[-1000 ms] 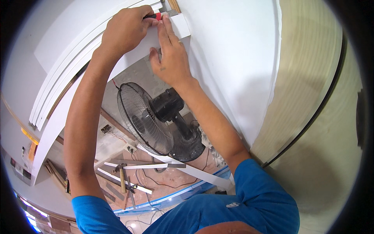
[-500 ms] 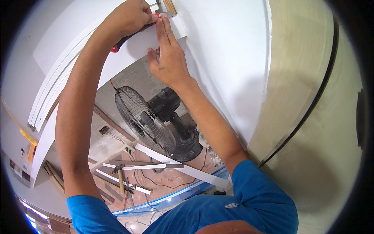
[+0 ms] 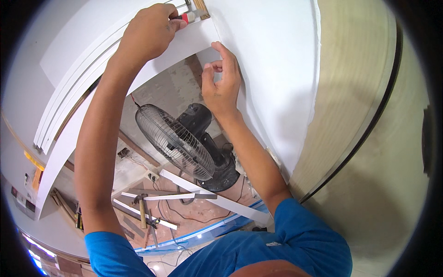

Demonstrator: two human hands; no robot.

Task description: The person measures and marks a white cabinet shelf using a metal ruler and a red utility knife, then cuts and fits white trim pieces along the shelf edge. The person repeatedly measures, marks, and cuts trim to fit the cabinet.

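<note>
High at the top, my left hand point(image 3: 148, 31) is closed around a utility knife point(image 3: 187, 17) with a red and black handle. Its grey blade points right, at the corner where the white strips meet the wall; my fingers hide most of the handle. Below and to the right, my right hand point(image 3: 224, 82) is empty, thumb and fingers bent but apart. Its index fingertip is close to the lower right corner of a long white board point(image 3: 184, 42); whether they touch I cannot tell. Stacked white trim strips point(image 3: 69, 99) run along the board's upper left.
A black pedestal fan point(image 3: 177, 138) stands below my hands. On the floor beneath lie a hammer point(image 3: 142, 214), several strips and cables. A white panel point(image 3: 272, 69) rises on the right, with a pale wood-grain panel point(image 3: 355, 60) beyond it.
My right hand has come away from the blade end of the utility knife and moved down and right. My left hand still grips the knife, its wrist turned and slightly lower.
</note>
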